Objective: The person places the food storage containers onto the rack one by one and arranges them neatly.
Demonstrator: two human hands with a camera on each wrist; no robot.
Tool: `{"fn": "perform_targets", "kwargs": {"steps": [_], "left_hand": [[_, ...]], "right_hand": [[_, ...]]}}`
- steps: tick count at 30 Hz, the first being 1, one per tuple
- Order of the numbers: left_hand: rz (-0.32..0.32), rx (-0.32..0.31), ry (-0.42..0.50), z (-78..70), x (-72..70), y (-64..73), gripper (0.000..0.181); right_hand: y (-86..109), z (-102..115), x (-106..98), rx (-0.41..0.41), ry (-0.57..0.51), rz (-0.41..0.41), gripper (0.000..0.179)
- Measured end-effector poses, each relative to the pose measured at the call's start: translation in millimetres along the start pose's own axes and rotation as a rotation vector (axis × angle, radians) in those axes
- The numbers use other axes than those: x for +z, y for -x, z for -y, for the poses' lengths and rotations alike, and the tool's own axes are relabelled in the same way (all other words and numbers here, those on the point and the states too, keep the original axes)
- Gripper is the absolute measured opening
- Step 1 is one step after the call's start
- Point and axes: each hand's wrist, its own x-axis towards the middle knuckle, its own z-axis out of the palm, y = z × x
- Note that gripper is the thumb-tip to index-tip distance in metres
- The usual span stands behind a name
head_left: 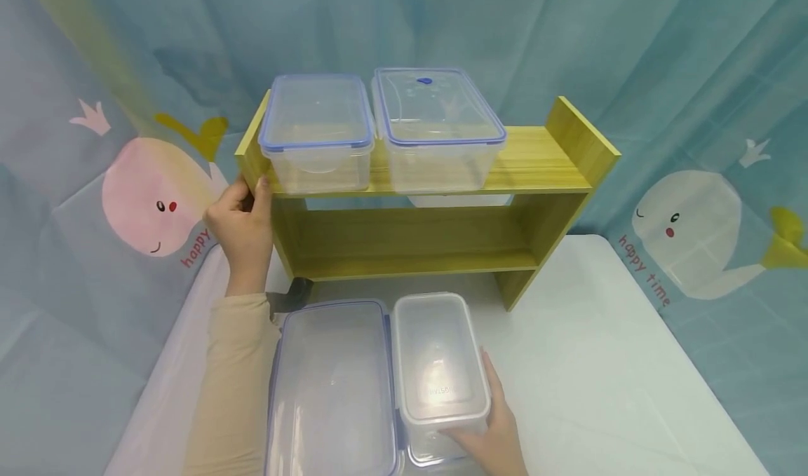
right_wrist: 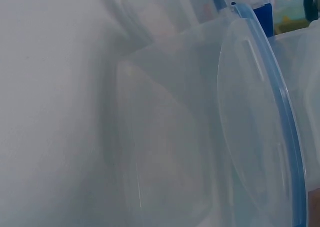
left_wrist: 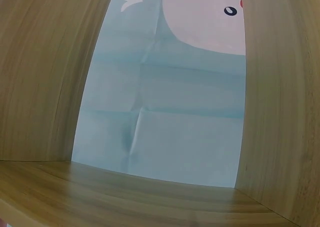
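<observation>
A two-tier wooden shelf (head_left: 416, 241) stands on the white table. My left hand (head_left: 243, 213) grips the front of its left side panel, with the thumb in front and the fingers curled at the outer side. My right hand (head_left: 499, 430) holds a clear food container with a white-rimmed lid (head_left: 438, 364) at its near right corner, thumb on the near side and fingers along the right wall. This container overlaps a blue-rimmed container (right_wrist: 165, 137) beneath it. To its left lies a large, flat blue-rimmed container (head_left: 334, 392).
Two clear containers with blue-rimmed lids, a left one (head_left: 318, 111) and a right one (head_left: 438, 108), sit on the shelf's top board. Printed curtains (head_left: 442, 20) hang close behind the shelf. The white table (head_left: 600, 364) stretches to the right.
</observation>
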Motion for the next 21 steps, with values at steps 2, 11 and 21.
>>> {"fn": "perform_targets", "kwargs": {"steps": [2, 11, 21], "left_hand": [[0.008, 0.005, -0.003, 0.2, 0.2, 0.0, 0.03], [0.003, 0.014, 0.001, 2.5, -1.0, -1.4, 0.028], [-0.007, -0.017, 0.018, -1.2, 1.7, -0.3, 0.026]], "right_hand": [[0.1, 0.7, 1.4, 0.017, 0.021, -0.022, 0.118], [0.9, 0.2, 4.2, 0.062, -0.002, -0.007, 0.116], [1.3, 2.6, 1.9, 0.08, 0.025, -0.039, 0.114]]}}
